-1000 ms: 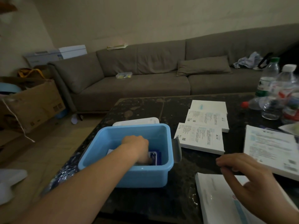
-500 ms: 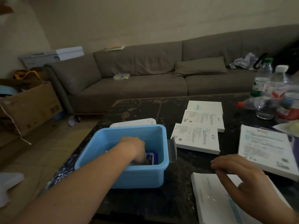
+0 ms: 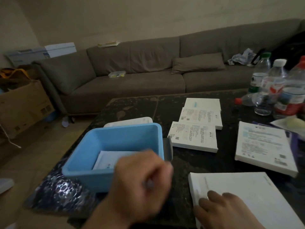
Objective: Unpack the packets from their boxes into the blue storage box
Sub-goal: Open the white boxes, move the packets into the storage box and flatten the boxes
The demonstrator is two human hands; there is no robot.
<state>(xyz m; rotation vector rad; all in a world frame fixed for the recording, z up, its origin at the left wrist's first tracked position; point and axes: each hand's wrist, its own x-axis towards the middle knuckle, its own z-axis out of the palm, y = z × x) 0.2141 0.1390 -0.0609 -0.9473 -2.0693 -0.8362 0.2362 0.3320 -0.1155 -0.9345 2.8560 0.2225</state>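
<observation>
The blue storage box [image 3: 85, 146] stands on the dark table's near left, with a white packet [image 3: 107, 159] lying flat inside. My left hand [image 3: 142, 180], blurred, hovers in front of the box's near right corner, out of the box, fingers loosely curled and seemingly holding nothing. My right hand [image 3: 222, 212] rests on the near left corner of a large white packet box [image 3: 247, 192] at the table's front. Three more white boxes [image 3: 193, 138] overlap in a row behind it, and another white box [image 3: 262, 146] lies at the right.
A white lid [image 3: 128, 121] lies behind the blue box. Several plastic bottles [image 3: 272, 86] crowd the table's far right. A grey sofa [image 3: 132, 83] runs along the wall, and a cardboard carton [image 3: 24, 104] stands on the floor at left.
My left hand has come up out of the blue box and moved toward me and to the right. My right hand slid down onto the near box's left corner.
</observation>
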